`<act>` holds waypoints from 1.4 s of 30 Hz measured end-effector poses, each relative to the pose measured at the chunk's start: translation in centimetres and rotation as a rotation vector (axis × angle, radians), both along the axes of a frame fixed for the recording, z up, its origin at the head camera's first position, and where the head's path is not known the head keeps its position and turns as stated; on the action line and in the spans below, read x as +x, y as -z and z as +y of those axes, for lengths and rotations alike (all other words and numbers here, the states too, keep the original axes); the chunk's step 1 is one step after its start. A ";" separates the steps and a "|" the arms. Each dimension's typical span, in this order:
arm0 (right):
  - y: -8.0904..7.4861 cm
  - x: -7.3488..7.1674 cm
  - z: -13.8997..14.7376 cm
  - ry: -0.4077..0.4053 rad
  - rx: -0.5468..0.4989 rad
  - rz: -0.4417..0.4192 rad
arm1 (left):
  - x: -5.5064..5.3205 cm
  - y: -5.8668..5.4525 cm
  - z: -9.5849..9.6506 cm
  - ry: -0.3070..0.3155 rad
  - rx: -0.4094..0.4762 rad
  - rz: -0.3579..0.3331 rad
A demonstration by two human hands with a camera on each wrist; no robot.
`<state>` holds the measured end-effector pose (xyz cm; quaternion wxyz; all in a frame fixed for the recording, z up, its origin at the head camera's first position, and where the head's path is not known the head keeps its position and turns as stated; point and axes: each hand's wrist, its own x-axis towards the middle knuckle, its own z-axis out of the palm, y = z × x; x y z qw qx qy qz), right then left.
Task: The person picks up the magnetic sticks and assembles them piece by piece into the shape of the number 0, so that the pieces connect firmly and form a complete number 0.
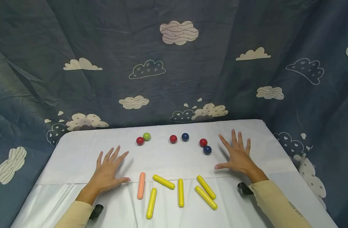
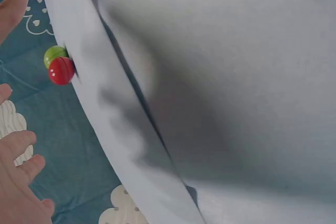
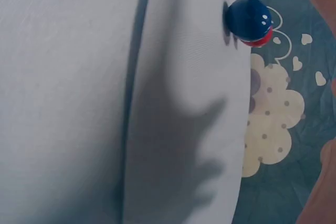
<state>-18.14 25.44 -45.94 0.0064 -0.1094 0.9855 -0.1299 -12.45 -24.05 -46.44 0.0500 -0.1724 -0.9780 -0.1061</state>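
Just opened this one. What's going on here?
A person holds both hands out, fingers spread, and neither is handling anything. The left hand is left of the salmon stick; the right hand is to the right of the balls. Three red balls, two blue balls and a green ball lie toward the far side of the white cloth. Five yellow sticks lie nearer the person.

- I see a tan left sleeve (image 1: 73,216) ending at the wrist.
- The right sleeve (image 1: 277,202) matches; its small dark marking (image 1: 295,209) is too blurred for me to read.
- I make out a stubby black left wrist unit (image 1: 96,212) and a similar right wrist unit (image 1: 244,189).
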 end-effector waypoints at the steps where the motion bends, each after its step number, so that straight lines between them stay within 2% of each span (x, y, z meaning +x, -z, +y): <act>1: -0.1 -0.1 0.0 -0.008 -0.002 -0.002 | -0.1 -0.2 0.1 0.004 0.006 -0.001; 6: -1.1 -1.1 -0.2 -0.059 -0.026 -0.020 | -0.2 -0.8 0.8 -0.004 0.068 -0.023; 14: -2.0 -1.6 -1.9 -0.085 -0.050 -0.036 | 0.9 -1.1 1.8 -0.060 0.163 -0.106; 22: -2.8 -3.0 -3.5 -0.124 -0.056 -0.005 | 1.1 -1.2 3.0 -0.114 0.275 -0.235; 29: -3.0 -4.5 -6.0 -0.161 -0.093 -0.029 | 1.7 -1.6 3.4 -0.148 0.369 -0.316; 34: -3.0 -5.7 -7.4 -0.182 -0.099 -0.060 | 1.8 -1.3 3.7 -0.180 0.438 -0.381; 42: -2.7 -7.6 -10.0 -0.209 -0.146 -0.078 | 2.3 -0.5 4.5 -0.195 0.536 -0.387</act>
